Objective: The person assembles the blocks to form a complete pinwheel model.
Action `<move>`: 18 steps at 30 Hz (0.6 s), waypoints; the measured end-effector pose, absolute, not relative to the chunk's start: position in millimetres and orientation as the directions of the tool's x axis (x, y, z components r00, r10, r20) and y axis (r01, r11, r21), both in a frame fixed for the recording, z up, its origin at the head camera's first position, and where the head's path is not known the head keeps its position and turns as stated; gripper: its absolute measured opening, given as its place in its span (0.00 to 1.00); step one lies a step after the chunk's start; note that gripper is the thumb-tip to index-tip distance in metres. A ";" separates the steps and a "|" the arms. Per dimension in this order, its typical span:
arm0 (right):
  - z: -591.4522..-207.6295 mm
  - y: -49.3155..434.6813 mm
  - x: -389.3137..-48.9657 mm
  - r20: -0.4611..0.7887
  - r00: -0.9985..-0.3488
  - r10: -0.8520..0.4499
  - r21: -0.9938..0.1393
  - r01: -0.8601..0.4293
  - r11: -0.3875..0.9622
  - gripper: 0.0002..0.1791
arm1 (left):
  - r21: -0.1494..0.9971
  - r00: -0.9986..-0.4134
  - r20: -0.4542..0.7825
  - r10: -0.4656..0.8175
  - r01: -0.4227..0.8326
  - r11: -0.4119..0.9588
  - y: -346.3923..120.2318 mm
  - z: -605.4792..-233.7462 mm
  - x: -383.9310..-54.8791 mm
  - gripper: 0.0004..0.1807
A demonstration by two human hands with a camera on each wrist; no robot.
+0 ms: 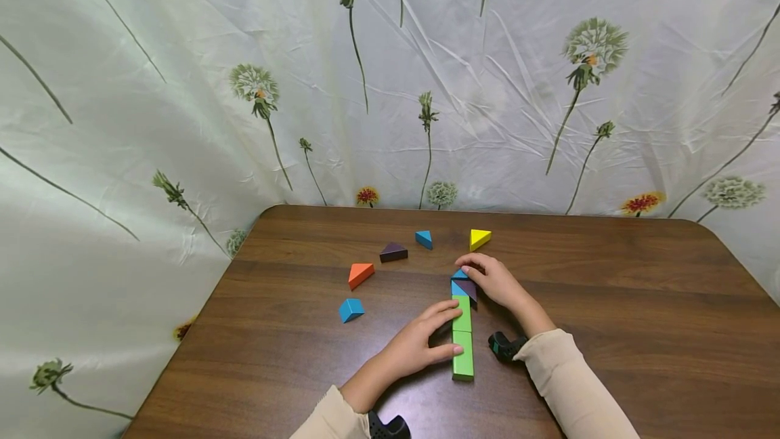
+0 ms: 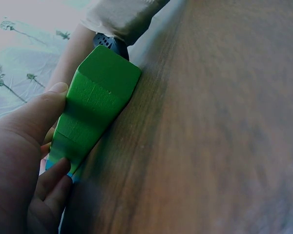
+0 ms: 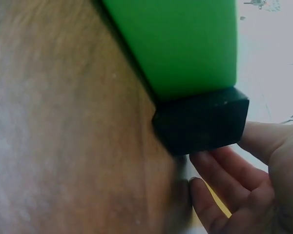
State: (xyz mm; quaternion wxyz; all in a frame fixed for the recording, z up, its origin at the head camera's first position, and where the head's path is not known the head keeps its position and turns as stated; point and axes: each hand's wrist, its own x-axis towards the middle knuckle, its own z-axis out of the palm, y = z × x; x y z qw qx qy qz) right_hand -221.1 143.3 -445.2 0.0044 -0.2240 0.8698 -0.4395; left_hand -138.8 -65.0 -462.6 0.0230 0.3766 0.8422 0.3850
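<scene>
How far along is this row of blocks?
Looks done: two green blocks lie end to end, a blue triangle and purple triangle beyond. In hand: the right hand touches the far blue triangle; the left hand touches the green blocks. Probably remaining: loose orange block, yellow block, dark purple block, two blue blocks.

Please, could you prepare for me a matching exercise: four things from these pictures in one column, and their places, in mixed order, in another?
1. yellow block
2. orange block
3. left hand
4. right hand

A. between a dark purple block and the leftmost blue block
B. at the far end of the row of blocks
C. near the far edge of the table
D. touching the green blocks

Pairs: 1-C, 2-A, 3-D, 4-B
</scene>
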 end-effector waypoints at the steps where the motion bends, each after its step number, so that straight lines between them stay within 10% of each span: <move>1: -445.2 143.4 -221.0 0.180 -0.905 -0.387 -0.772 -0.373 0.515 0.12 | 0.665 -0.716 0.253 0.651 0.617 0.420 -65.1 -462.6 -138.8 0.31; 18: -443.5 144.2 -218.7 0.143 -0.921 -0.362 -0.805 -0.321 0.500 0.13 | 0.662 -0.717 0.255 0.649 0.619 0.423 -64.8 -462.8 -139.3 0.31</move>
